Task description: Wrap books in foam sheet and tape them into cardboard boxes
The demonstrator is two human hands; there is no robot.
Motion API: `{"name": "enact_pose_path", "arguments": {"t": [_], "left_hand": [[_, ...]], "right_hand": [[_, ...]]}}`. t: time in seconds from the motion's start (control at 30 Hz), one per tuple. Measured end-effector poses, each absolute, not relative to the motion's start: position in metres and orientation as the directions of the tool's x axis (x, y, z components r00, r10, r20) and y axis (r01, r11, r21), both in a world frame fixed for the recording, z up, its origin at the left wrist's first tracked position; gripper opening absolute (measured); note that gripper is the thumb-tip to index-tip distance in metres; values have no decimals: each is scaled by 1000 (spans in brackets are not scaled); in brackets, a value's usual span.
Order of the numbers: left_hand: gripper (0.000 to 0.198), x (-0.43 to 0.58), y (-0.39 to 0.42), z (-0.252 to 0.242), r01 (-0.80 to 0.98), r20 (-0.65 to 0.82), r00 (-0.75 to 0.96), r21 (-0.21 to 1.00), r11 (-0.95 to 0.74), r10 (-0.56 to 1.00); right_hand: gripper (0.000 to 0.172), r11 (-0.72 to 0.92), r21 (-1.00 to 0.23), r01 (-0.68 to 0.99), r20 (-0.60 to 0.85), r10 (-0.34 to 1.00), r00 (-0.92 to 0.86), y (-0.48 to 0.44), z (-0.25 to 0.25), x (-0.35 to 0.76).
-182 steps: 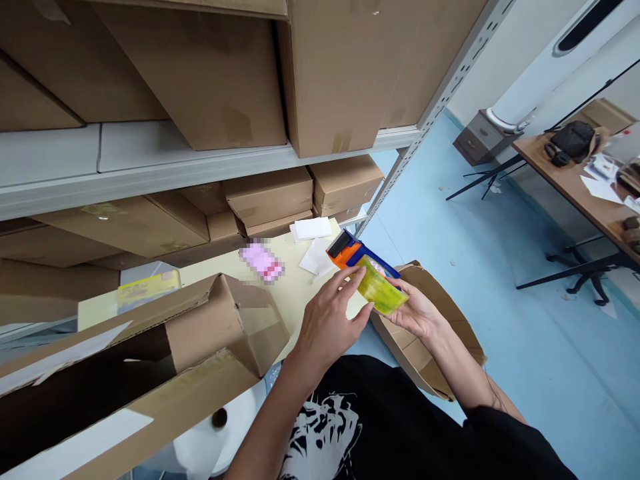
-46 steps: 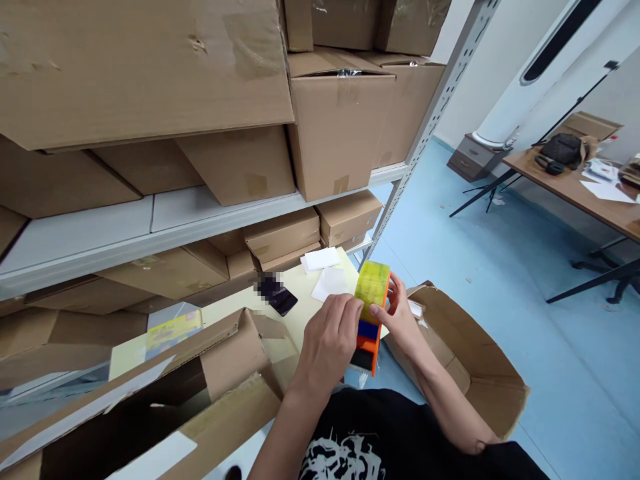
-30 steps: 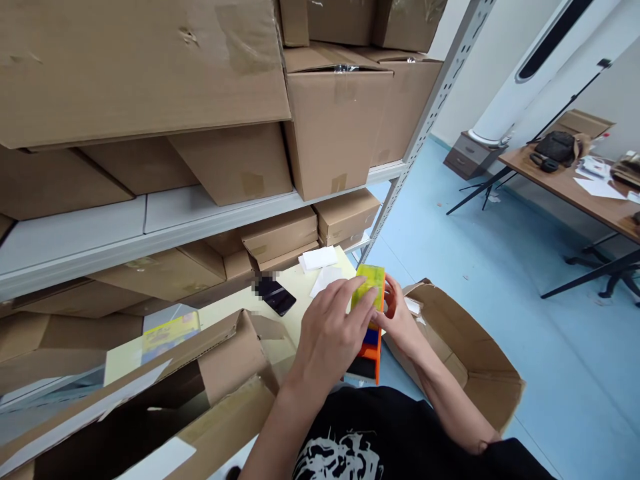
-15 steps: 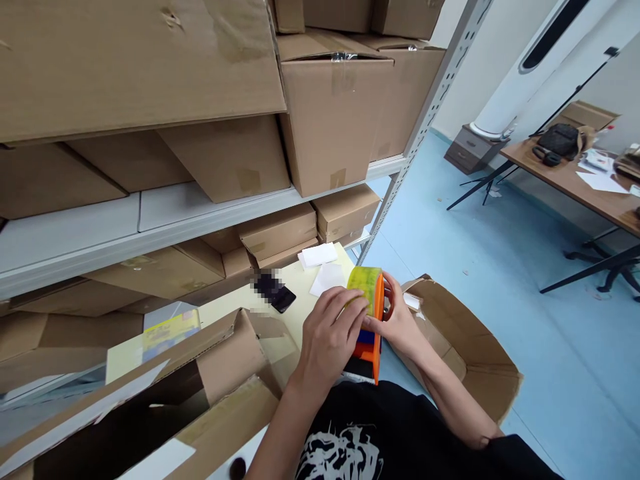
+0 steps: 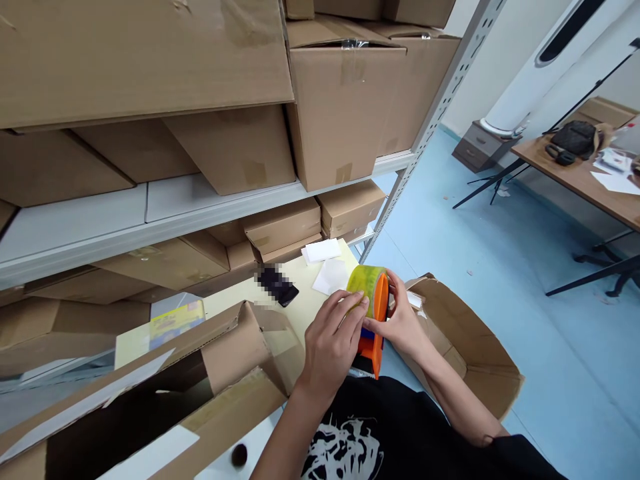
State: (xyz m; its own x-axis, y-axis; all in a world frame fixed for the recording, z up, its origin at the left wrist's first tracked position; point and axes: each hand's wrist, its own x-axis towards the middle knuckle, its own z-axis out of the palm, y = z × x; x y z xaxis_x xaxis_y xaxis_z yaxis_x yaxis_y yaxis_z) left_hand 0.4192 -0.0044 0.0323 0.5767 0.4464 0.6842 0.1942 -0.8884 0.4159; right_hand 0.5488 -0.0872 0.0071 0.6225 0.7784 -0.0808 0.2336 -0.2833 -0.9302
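Left hand [image 5: 333, 337] and right hand [image 5: 404, 330] close together on one tape dispenser [image 5: 379, 353], raised about the near right corner of the bench [image 5: 300, 319]; over or just beyond the edge, cannot tell. Right clamped around the orange side. Left with fingertips against the yellow tape roll [image 5: 361, 280]; pinching or merely resting, cannot tell. No loose tape end visible. Judged sound practice: keep the right grip firm, press lightly on the roll, work with fingertips, and stay clear of the dispenser's lower end, nearest the black shirt [image 5: 405, 420].
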Motion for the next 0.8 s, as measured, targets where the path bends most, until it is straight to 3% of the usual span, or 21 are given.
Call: {"name": "enact_pose_path", "arguments": {"t": [0.17,0.3,0.5,0.63,0.8], "left_hand": [[23,419,-6,28,146,680,574,463,-874,456],[22,418,-8,29,124,669,573,500,-857,473],[28,416,-1,44,185,645,592,475,-860,484],[26,415,3,52,237,630,659,345,-908,411],[23,415,2,49,270,688,691,41,-962,223]], "right_hand": [[93,-291,-931,222,-91,771,630,-85,9,550],[95,-274,-956,106,-164,797,581,-85,8,553],[96,-260,-965,14,-216,830,514,-85,9,556],[96,-247,-969,-1,-217,846,487,-85,6,557],[95,-248,-968,19,-205,839,503,-84,2,555]]}}
